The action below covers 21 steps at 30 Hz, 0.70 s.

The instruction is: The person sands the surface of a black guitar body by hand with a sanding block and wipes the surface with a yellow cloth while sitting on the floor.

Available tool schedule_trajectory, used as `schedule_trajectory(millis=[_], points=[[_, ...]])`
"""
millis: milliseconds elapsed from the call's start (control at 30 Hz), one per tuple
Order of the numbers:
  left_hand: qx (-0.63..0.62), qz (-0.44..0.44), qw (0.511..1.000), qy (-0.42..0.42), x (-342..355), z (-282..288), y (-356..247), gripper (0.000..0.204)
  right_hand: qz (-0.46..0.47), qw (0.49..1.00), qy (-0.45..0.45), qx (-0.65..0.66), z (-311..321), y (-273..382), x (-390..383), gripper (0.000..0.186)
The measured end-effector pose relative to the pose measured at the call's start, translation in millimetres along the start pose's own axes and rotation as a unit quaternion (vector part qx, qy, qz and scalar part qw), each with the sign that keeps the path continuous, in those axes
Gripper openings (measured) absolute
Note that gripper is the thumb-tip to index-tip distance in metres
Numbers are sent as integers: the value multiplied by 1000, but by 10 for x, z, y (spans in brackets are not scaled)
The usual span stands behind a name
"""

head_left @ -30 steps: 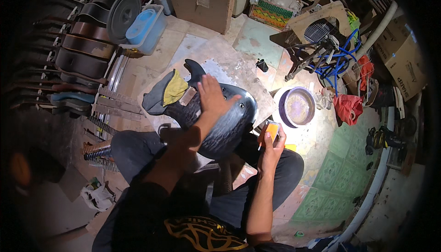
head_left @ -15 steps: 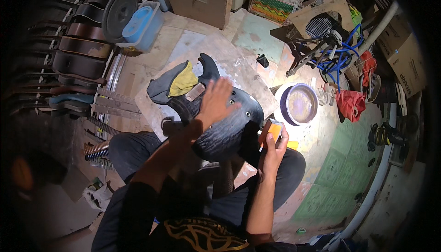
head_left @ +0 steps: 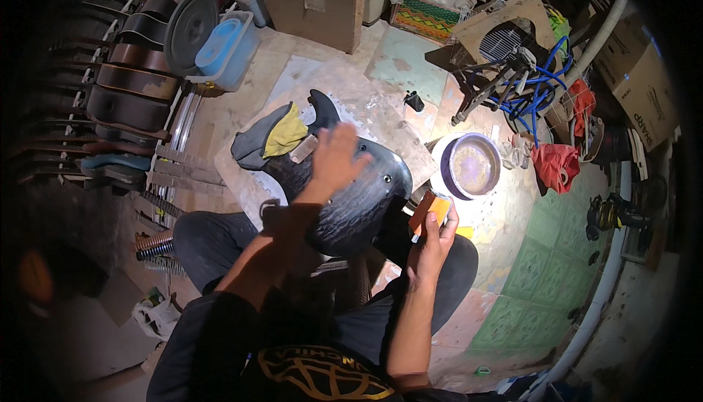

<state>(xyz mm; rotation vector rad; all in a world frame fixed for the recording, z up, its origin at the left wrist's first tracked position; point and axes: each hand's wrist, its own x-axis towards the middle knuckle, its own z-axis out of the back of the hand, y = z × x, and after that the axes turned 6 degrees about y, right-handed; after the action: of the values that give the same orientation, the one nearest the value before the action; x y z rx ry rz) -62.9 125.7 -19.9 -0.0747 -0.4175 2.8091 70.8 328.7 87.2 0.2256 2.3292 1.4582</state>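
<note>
While the black electric guitar body (head_left: 344,197) is steadied across the lap, the left hand (head_left: 333,157) is laid flat on its top, fingers spread and nothing gripped. An orange sanding block (head_left: 428,211) is clasped in the right hand (head_left: 432,244), just beside the body's right edge. The body could probably be let slip off the knees, since it is only pressed, not clamped. Beyond the left hand a grey and yellow cloth (head_left: 267,138) is spread on a worn board (head_left: 366,105); a round purple basin (head_left: 472,166) is set past the right hand. Guitar bodies (head_left: 124,87) are stacked far left on the cluttered tiled floor (head_left: 542,270).
</note>
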Motion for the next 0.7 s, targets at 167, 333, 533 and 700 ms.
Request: schedule_trajectory(millis=[167, 333, 533, 700], points=[[61, 64, 996, 19, -114, -24, -227, 82, -9, 999, 6, 31, -92, 41, 2, 54], [-12, -103, 993, 64, -289, -49, -320, 85, -13, 1000, 5, 15, -37, 55, -5, 53], [56, 130, 990, 1, -28, -6, -246, 92, -28, 999, 9, 28, -85, 30, -12, 53], [-46, -45, 997, 36, -280, -76, -393, 97, -28, 999, 13, 12, -54, 1, 31, 62]])
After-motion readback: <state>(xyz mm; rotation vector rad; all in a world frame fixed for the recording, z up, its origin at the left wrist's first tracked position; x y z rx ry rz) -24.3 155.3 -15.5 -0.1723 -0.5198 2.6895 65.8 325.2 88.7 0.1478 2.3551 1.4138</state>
